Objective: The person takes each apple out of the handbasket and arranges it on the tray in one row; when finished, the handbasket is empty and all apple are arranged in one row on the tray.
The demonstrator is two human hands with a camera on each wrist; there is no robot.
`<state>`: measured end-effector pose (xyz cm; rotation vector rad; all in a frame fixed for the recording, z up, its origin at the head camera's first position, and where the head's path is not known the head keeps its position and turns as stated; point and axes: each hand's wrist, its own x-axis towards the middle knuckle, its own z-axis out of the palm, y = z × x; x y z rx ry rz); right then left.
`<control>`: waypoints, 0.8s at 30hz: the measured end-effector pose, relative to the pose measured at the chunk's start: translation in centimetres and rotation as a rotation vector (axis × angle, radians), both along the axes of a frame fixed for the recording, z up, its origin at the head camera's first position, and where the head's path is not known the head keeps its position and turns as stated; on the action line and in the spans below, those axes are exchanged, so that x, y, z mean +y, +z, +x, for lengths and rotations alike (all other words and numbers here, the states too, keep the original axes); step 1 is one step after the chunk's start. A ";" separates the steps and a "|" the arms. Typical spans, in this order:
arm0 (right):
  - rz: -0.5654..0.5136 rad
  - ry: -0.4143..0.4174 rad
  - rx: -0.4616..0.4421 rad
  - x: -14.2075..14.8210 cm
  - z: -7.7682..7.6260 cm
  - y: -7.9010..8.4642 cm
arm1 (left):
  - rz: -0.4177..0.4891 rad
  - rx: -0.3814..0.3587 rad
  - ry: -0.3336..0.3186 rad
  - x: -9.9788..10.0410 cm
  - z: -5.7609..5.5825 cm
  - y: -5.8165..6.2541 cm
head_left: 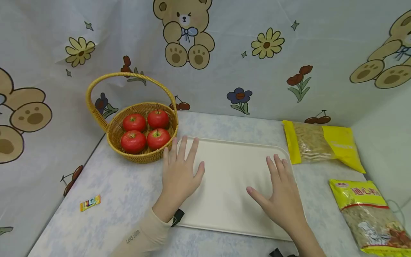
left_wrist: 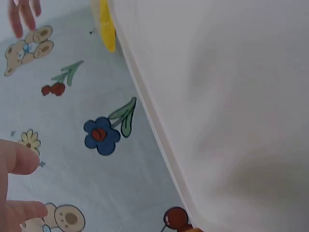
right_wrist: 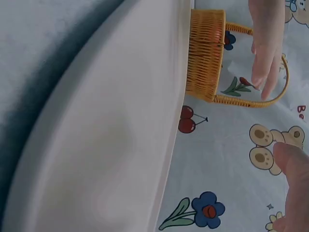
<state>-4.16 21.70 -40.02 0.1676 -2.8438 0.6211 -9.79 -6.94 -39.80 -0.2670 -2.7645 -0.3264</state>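
A white rectangular tray [head_left: 224, 185] lies on the table beneath both hands. Over its left side is my left hand [head_left: 180, 176], fingers straight and spread, holding nothing. My right hand [head_left: 282, 196] hovers above the tray's right part, its fingers extended and the thumb held apart. The wicker basket [head_left: 146, 159], with a tall arched handle, stands just beyond the left fingertips. Several red apples [head_left: 133, 142] sit in it. In the right wrist view, the basket [right_wrist: 205, 55] shows past the tray's edge, with the left hand [right_wrist: 268, 43] in front of its handle.
At the back right lies a yellow bag [head_left: 313, 139] with a clear window. Nearer on the right is a yellow-and-red bag of pasta [head_left: 369, 217]. A small wrapped candy [head_left: 90, 202] lies at the left. A patterned cloth [head_left: 224, 71] hangs behind the table.
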 end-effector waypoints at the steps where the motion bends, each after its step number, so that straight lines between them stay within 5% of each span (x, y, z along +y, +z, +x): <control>1: -0.022 -0.003 -0.013 0.4 0.4 0.0 | 0.028 0.020 0.015 -0.6 -0.2 0.1; 9: -0.036 -0.056 -0.141 4.0 3.0 -1.3 | 0.261 0.086 0.163 -7.8 -2.5 1.2; 15: -0.007 -0.073 -0.283 6.6 4.5 -3.0 | 0.367 -0.044 0.270 -13.1 -4.9 1.3; 24: 0.054 -0.151 -0.445 8.5 5.6 -5.0 | 0.304 -0.292 0.327 -16.3 -7.3 0.5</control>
